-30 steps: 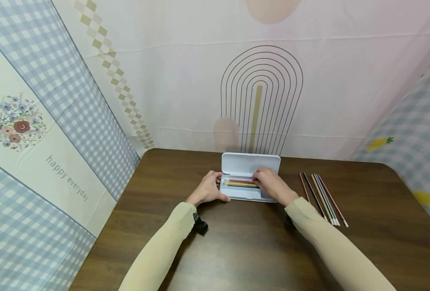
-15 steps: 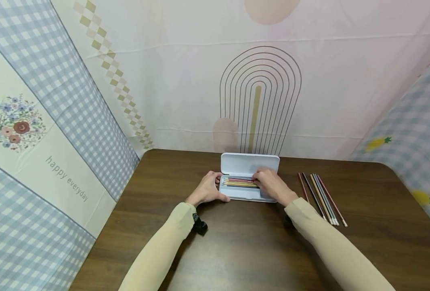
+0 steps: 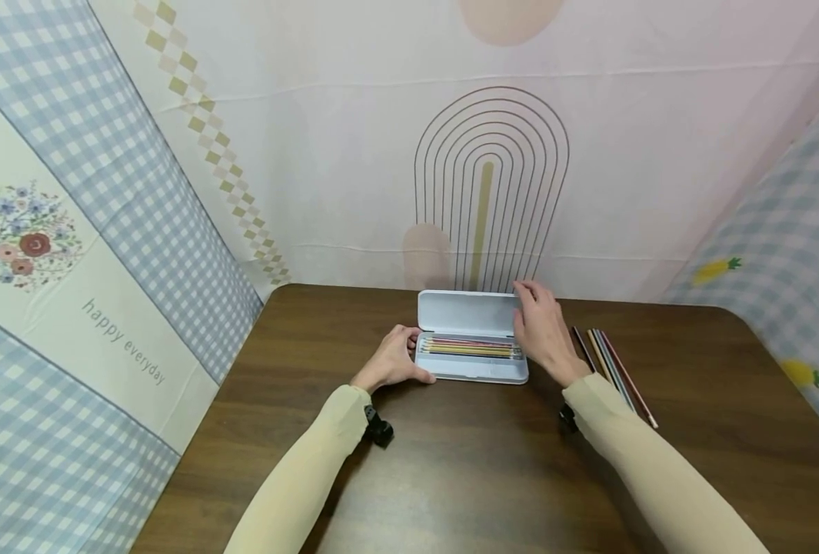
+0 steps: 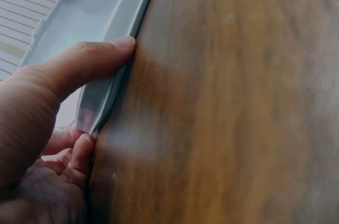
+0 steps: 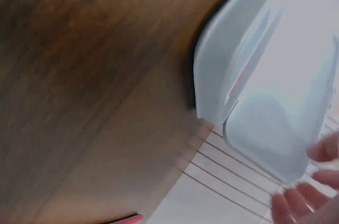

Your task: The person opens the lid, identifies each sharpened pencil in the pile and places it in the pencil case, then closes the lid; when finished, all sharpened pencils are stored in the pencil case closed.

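A pale blue-grey pencil case [image 3: 474, 372] lies on the table with its hinged lid [image 3: 461, 312] raised at the back. Several pencils [image 3: 467, 348] lie side by side in the rear part of its tray. My left hand [image 3: 390, 360] grips the case's left end, with the thumb [image 4: 100, 60] along the front edge and the other fingers round the end. Fingers spread, my right hand [image 3: 546, 331] is at the lid's right end. In the right wrist view its fingertips are near the lid's corner [image 5: 288, 168]; contact is unclear.
More pencils [image 3: 620, 373] lie loose on the brown wooden table [image 3: 451, 469], right of the case and partly behind my right forearm. A printed cloth [image 3: 354, 192] hangs behind the table's back edge. Checked cloths hang at both sides.
My right hand has left the pencils inside the case and moved up and right to the lid's right end. The right ends of those pencils now show. The left hand keeps its hold.
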### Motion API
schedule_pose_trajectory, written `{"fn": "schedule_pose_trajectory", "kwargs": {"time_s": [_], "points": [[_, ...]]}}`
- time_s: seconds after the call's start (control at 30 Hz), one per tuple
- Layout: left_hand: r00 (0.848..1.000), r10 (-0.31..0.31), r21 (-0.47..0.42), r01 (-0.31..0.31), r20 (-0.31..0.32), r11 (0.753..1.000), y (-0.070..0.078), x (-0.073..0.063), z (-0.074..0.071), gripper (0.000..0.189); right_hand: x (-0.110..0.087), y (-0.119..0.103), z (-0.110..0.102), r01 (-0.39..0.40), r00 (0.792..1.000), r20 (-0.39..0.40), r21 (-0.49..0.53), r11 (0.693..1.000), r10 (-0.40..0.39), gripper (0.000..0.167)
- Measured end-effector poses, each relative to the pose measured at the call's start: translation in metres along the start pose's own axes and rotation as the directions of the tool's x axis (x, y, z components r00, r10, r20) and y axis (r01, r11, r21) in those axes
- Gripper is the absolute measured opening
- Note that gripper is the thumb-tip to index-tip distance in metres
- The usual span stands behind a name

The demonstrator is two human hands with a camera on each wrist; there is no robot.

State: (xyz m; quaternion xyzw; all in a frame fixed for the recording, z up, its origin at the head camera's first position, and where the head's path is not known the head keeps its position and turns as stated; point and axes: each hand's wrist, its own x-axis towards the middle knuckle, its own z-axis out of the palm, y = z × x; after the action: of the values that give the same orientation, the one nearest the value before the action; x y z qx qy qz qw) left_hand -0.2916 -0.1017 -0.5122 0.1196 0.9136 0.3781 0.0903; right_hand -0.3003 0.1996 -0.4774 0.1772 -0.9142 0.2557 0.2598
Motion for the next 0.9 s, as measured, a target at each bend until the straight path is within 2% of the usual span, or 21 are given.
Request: {"fn": "schedule_pose_trajectory", "kwargs": {"time_s": [0.1, 0.33, 0.47, 0.67, 0.8, 0.9], "points": [[1.0, -0.003, 0.001, 0.003, 0.001, 1.0, -0.001, 0.0, 0.0, 0.092, -0.005, 0.0, -0.002, -0.054, 0.997, 0.057, 0.036, 0.998, 0.052, 0.042], [1.0, -0.005, -0.012, 0.005, -0.009, 1.0, -0.002, 0.0, 0.001, 0.096, -0.022, -0.01, -0.012, -0.174, 0.984, 0.056, 0.15, 0.973, 0.167, 0.034], [1.0, -0.014, -0.013, 0.014, -0.006, 1.0, 0.0, -0.001, 0.002, 0.095, -0.034, -0.012, -0.018, -0.236, 0.969, 0.116, 0.165, 0.958, 0.219, 0.032], [1.0, -0.002, 0.005, 0.002, 0.012, 1.0, 0.002, -0.002, 0.0, 0.097, -0.047, -0.014, -0.029, -0.331, 0.915, 0.282, 0.118, 0.936, 0.288, 0.036], [0.999, 0.02, -0.009, -0.02, 0.037, 1.0, -0.001, -0.002, -0.003, 0.106, -0.05, -0.017, -0.032, -0.345, 0.876, 0.382, 0.069, 0.936, 0.295, 0.043], [0.998, 0.042, -0.024, -0.041, 0.053, 0.999, -0.004, -0.002, -0.006, 0.111, -0.051, -0.018, -0.03, -0.339, 0.858, 0.424, 0.047, 0.94, 0.289, 0.047]]}}
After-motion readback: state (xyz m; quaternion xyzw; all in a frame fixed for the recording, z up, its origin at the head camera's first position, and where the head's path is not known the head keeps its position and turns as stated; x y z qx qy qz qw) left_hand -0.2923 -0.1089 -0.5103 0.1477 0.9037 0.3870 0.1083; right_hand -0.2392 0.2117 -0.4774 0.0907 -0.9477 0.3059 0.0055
